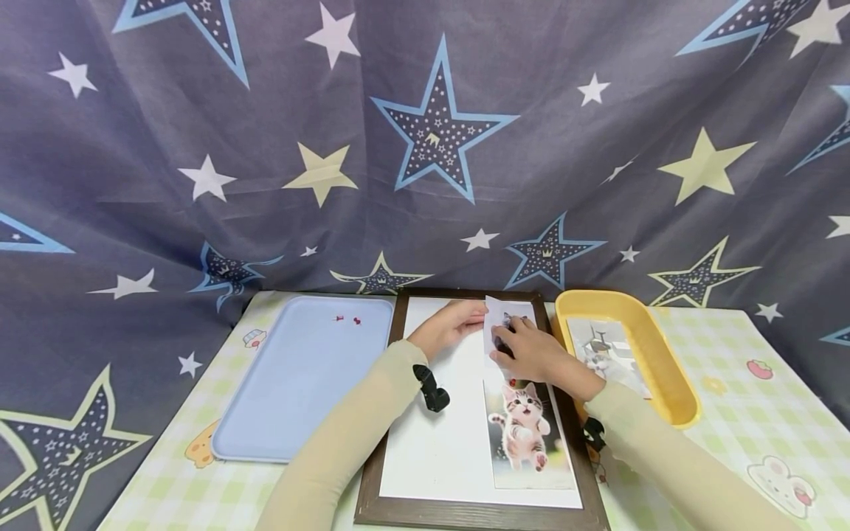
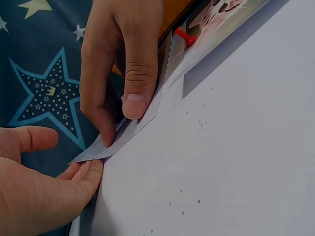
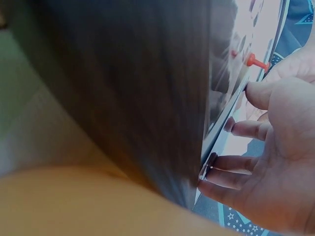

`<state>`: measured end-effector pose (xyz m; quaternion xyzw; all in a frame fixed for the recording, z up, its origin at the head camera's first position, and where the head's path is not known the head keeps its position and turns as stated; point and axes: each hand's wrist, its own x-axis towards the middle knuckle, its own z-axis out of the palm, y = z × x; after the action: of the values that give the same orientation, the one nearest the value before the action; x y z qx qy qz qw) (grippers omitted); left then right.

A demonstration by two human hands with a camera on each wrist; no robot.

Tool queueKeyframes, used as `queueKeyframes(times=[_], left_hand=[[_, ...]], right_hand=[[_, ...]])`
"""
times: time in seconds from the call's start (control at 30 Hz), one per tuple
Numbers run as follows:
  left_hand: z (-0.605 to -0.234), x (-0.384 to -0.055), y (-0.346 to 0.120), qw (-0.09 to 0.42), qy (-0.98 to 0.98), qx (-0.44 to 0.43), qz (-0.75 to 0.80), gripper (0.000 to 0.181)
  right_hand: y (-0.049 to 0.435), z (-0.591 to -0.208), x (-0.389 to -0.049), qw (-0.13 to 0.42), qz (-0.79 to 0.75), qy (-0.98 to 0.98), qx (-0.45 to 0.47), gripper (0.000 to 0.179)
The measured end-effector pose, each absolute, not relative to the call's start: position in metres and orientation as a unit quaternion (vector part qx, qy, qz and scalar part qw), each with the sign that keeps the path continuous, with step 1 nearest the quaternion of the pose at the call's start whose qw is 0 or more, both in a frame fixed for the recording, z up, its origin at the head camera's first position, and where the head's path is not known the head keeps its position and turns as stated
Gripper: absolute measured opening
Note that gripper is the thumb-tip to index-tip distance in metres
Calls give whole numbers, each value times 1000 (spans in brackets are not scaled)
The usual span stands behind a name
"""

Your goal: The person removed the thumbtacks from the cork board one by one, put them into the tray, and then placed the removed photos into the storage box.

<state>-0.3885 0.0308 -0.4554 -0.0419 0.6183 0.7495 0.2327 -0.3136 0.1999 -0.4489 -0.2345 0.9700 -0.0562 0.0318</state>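
Tablecloth [image 1: 720, 435]: green-white check printed with a mouse and strawberries, under the brown-framed board [image 1: 432, 442].
Sleeves [image 1: 361, 420]: pale; the left forearm crosses the board's left edge, the right its right edge.
Kitten photo [image 1: 527, 435]: on the board's near right part; white surface shows to its left.
Red pushpin [image 2: 186, 38]: upright at that photo's top.
Right hand [image 1: 539, 352]: fingers spread and bent, tips pressing the dark-cat photo [image 1: 490, 346] on the board's far right part.
Left hand [image 1: 448, 326]: thumb apart, fingertips touching that photo's corner.
Yellow tray [image 1: 672, 369]: just right of the board, walls raised, another cat picture [image 1: 607, 346] inside.
Blue tray [image 1: 302, 391]: just left of the board, two red pushpins [image 1: 357, 321] at its far end.
Star-print curtain [image 1: 265, 184]: behind the board's far edge, crowns printed inside the larger stars.
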Motion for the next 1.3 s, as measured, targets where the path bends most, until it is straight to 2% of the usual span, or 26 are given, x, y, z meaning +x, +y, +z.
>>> queueKeyframes(times=[0.4, 0.63, 0.87, 1.1, 1.3], left_hand=[[-457, -385, 31, 244, 622, -34, 743, 39], [-456, -381, 32, 251, 633, -30, 732, 37], [-457, -378, 31, 250, 658, -25, 710, 13], [-458, -378, 34, 250, 697, -5, 672, 44], [-462, -378, 34, 218, 728, 15, 650, 43]], right_hand=[[201, -447, -311, 33, -70, 968, -237, 54], [200, -446, -310, 25, -72, 969, -235, 60], [199, -447, -311, 23, -70, 971, -228, 67], [200, -448, -310, 22, -71, 970, -233, 68], [201, -448, -311, 27, -72, 969, -236, 64]])
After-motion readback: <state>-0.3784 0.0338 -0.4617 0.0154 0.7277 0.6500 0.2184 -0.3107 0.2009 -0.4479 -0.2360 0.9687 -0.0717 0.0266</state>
